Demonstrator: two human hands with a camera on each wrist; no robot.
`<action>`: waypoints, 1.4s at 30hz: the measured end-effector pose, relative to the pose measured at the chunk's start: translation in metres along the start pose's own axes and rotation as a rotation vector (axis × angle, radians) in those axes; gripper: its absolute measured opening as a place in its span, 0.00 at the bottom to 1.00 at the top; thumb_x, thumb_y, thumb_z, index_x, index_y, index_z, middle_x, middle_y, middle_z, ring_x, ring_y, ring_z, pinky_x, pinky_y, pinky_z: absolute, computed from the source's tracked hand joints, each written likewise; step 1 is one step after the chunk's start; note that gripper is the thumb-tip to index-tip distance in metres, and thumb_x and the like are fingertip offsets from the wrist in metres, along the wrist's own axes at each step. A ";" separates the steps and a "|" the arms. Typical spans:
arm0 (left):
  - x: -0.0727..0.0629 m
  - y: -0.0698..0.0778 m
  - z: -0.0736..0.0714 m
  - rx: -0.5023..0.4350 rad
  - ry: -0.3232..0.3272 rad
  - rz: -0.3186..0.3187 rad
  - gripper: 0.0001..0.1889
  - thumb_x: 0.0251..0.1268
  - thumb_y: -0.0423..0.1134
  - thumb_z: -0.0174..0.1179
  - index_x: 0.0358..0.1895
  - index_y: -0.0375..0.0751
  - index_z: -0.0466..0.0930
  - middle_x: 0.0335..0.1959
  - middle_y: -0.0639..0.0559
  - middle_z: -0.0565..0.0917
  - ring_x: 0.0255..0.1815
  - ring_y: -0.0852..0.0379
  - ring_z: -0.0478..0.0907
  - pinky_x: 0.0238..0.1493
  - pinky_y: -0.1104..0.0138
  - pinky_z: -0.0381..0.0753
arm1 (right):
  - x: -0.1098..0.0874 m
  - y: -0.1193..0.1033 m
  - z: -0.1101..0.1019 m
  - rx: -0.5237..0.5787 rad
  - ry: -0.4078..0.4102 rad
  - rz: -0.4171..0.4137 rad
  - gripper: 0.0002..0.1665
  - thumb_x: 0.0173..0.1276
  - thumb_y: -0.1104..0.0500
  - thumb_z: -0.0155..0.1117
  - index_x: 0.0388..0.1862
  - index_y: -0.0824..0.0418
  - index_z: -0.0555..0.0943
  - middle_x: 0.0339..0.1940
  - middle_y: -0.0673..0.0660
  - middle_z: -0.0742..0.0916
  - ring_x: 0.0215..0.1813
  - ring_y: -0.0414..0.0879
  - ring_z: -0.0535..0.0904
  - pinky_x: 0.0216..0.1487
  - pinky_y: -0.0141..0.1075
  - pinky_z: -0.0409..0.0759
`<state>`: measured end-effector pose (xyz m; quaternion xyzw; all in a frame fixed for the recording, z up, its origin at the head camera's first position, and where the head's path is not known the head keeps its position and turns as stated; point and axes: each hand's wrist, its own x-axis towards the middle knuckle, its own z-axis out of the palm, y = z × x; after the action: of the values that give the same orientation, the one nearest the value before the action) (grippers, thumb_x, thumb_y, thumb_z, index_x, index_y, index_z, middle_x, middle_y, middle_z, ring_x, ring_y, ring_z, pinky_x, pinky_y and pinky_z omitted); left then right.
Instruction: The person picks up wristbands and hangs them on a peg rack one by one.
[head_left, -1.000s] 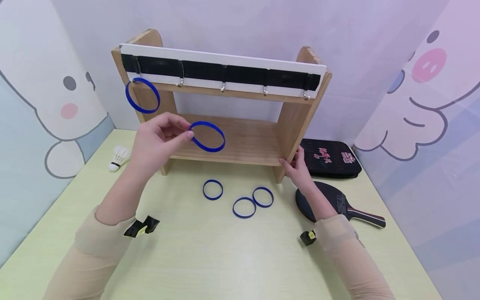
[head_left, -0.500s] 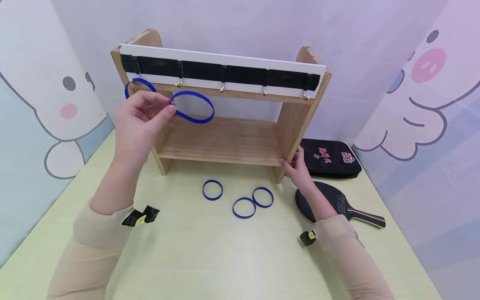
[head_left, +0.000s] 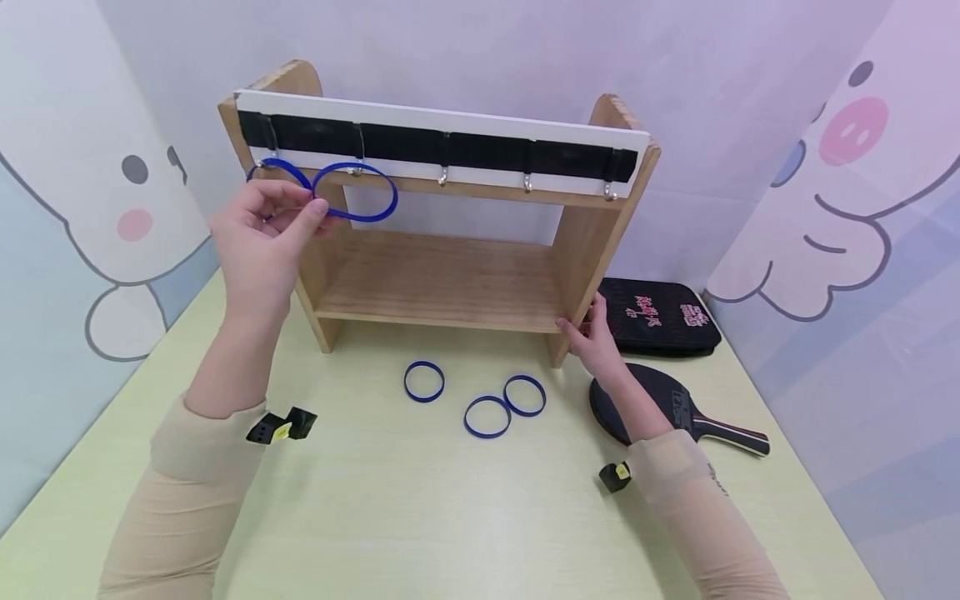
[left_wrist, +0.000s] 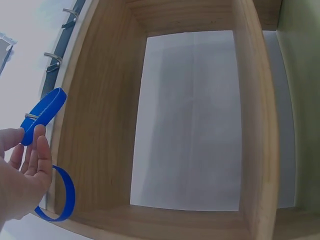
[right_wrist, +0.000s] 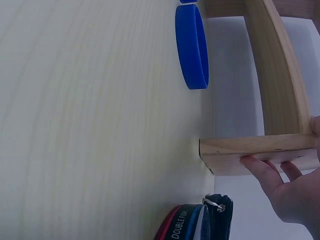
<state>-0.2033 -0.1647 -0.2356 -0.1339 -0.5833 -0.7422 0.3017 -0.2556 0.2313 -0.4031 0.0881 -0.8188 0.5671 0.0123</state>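
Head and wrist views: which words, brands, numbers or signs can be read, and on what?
"DOUBLE FISH": on the edge of the black table-tennis paddle, right wrist view.
Pink lettering on the black zipped case: too small to read.
Faint mark on the paddle's face: too blurred.
Yellow labels on the small black boxes at both beige cuffs: too small.
Dark mark by the right cuff: unreadable.

Smooth wooden shelf (head_left: 442, 282), metal hooks (head_left: 443, 176)
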 end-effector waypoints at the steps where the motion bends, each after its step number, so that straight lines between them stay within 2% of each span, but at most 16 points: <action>1: 0.000 -0.002 -0.001 0.003 0.001 -0.001 0.09 0.52 0.29 0.68 0.36 0.31 0.79 0.32 0.44 0.80 0.29 0.53 0.83 0.38 0.71 0.82 | 0.000 0.001 0.000 -0.003 0.000 -0.005 0.44 0.70 0.49 0.56 0.72 0.36 0.39 0.69 0.63 0.57 0.64 0.62 0.65 0.50 0.57 0.77; 10: -0.003 -0.011 -0.003 0.024 -0.009 -0.022 0.09 0.52 0.29 0.68 0.36 0.32 0.79 0.31 0.45 0.80 0.27 0.54 0.83 0.36 0.72 0.82 | -0.001 0.002 0.000 -0.006 0.007 -0.015 0.43 0.69 0.47 0.57 0.71 0.34 0.41 0.68 0.61 0.57 0.63 0.62 0.66 0.50 0.58 0.77; 18: -0.008 -0.012 -0.007 0.033 -0.010 -0.063 0.10 0.53 0.28 0.67 0.37 0.31 0.78 0.33 0.44 0.80 0.30 0.54 0.83 0.38 0.70 0.82 | -0.002 -0.005 0.000 0.006 -0.003 -0.006 0.44 0.70 0.52 0.56 0.73 0.39 0.40 0.69 0.63 0.57 0.64 0.63 0.65 0.51 0.58 0.77; 21: -0.012 -0.011 -0.010 0.070 -0.020 -0.081 0.11 0.54 0.30 0.67 0.39 0.32 0.78 0.34 0.45 0.81 0.31 0.55 0.83 0.40 0.71 0.82 | -0.006 -0.016 0.001 0.010 -0.012 -0.003 0.44 0.71 0.55 0.55 0.73 0.44 0.39 0.69 0.65 0.57 0.64 0.64 0.65 0.51 0.59 0.76; 23: -0.016 -0.012 -0.012 0.141 -0.035 -0.089 0.11 0.55 0.32 0.66 0.40 0.33 0.79 0.35 0.47 0.82 0.32 0.56 0.83 0.41 0.73 0.81 | -0.009 -0.023 0.002 0.011 -0.016 0.003 0.44 0.72 0.57 0.55 0.74 0.46 0.38 0.69 0.66 0.57 0.64 0.65 0.65 0.51 0.60 0.75; 28: -0.028 -0.019 -0.015 0.381 -0.114 -0.092 0.11 0.59 0.36 0.64 0.44 0.36 0.79 0.35 0.54 0.84 0.34 0.59 0.82 0.40 0.77 0.79 | -0.014 -0.031 0.002 0.000 -0.018 0.014 0.44 0.72 0.58 0.54 0.74 0.46 0.38 0.69 0.66 0.56 0.64 0.64 0.64 0.52 0.59 0.75; 31: -0.036 -0.025 -0.017 0.492 -0.167 -0.099 0.14 0.60 0.39 0.64 0.46 0.36 0.79 0.37 0.57 0.83 0.36 0.61 0.80 0.38 0.79 0.78 | -0.014 -0.031 0.002 0.000 -0.019 0.014 0.44 0.72 0.57 0.54 0.74 0.46 0.37 0.70 0.66 0.56 0.65 0.64 0.64 0.52 0.59 0.75; 34: -0.044 -0.032 -0.019 0.560 -0.224 -0.125 0.14 0.61 0.40 0.63 0.47 0.36 0.78 0.39 0.56 0.81 0.37 0.63 0.79 0.37 0.80 0.77 | -0.013 -0.030 0.002 0.002 -0.020 0.018 0.44 0.72 0.57 0.54 0.74 0.46 0.37 0.70 0.65 0.56 0.65 0.64 0.64 0.53 0.59 0.75; 37: -0.053 -0.041 -0.021 0.611 -0.300 -0.139 0.13 0.62 0.39 0.63 0.46 0.36 0.79 0.39 0.51 0.81 0.37 0.63 0.78 0.36 0.80 0.77 | -0.013 -0.029 0.002 0.000 -0.018 0.021 0.44 0.72 0.57 0.53 0.74 0.46 0.37 0.70 0.65 0.56 0.65 0.64 0.64 0.53 0.59 0.75; 42: -0.068 -0.060 -0.025 0.687 -0.421 -0.148 0.11 0.61 0.39 0.64 0.44 0.37 0.80 0.38 0.47 0.82 0.35 0.61 0.77 0.35 0.79 0.77 | -0.013 -0.031 0.003 -0.010 -0.003 0.021 0.43 0.72 0.57 0.54 0.74 0.47 0.39 0.70 0.64 0.57 0.64 0.63 0.65 0.52 0.58 0.76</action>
<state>-0.1825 -0.1603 -0.3274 -0.1322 -0.8543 -0.4803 0.1486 -0.2373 0.2197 -0.3766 0.0802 -0.8226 0.5629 0.0055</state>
